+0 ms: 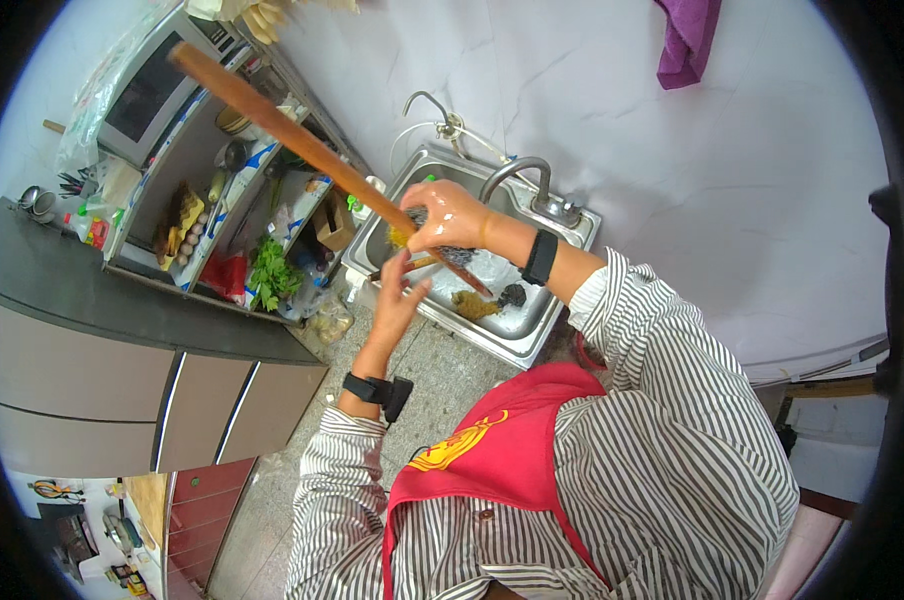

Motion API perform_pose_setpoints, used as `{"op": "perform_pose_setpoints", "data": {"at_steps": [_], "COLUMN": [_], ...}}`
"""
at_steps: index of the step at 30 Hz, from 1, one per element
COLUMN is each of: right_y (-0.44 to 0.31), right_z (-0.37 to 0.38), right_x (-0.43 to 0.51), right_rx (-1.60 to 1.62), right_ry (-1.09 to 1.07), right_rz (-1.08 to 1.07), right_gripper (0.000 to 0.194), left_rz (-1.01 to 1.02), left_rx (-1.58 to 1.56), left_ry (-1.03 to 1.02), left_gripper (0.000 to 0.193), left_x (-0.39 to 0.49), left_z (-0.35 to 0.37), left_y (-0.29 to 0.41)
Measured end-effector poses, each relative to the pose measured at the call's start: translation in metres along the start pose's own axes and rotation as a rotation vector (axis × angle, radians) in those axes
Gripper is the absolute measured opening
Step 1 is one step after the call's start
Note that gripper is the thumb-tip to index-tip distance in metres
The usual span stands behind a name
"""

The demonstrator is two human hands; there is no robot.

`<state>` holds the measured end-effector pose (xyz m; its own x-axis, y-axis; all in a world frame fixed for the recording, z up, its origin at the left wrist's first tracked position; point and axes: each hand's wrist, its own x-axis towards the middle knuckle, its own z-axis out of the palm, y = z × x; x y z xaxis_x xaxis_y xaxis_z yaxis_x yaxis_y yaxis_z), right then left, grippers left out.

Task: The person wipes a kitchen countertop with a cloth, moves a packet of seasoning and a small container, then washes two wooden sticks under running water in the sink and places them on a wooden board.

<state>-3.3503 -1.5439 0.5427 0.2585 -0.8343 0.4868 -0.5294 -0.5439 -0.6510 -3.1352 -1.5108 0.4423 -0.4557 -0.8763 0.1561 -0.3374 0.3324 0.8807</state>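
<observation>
My right hand (446, 216), wet on its back, is closed round a long tapered wooden rolling pin (294, 139) that slants across the view above the sink. Grey scouring mesh (459, 255) shows just below that hand; whether the hand holds it is unclear. Just under the pin, my left hand (401, 300) has its fingers apart; contact with the pin cannot be told. In the steel sink (523, 352) lie a yellow-brown scrubber (473, 305) and a dark scouring ball (512, 295). A second wooden stick (420, 262) lies across the sink behind the hands.
A curved faucet (519, 161) and a thin tap (425, 96) stand at the sink's far side. Left of it, a shelf unit (227, 232) holds eggs, leafy greens (273, 271) and a microwave (148, 86). A dark counter (69, 300) runs along the left.
</observation>
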Motion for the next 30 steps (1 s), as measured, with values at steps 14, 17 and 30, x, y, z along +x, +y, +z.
{"op": "perform_pose_setpoints", "data": {"at_steps": [14,17,30], "right_y": [0.029,0.080,0.161], "right_z": [0.081,0.138,0.070], "right_x": [0.002,-0.065,-0.204], "right_rx": [0.617,0.759,0.480], "right_ry": [-0.284,-0.355,-0.110], "right_rz": [0.669,0.644,1.191], "right_gripper": [0.078,0.073,0.056], "left_rz": [-0.477,-0.657,-0.865], "left_rx": [-0.373,-0.278,-0.434], "left_ry": [0.112,0.020,-0.281], "left_gripper": [0.026,0.023,0.018], "left_x": [-0.124,-0.167,-0.159], "left_z": [-0.015,-0.027,0.057], "left_y": [-0.007,-0.029,-0.058]}}
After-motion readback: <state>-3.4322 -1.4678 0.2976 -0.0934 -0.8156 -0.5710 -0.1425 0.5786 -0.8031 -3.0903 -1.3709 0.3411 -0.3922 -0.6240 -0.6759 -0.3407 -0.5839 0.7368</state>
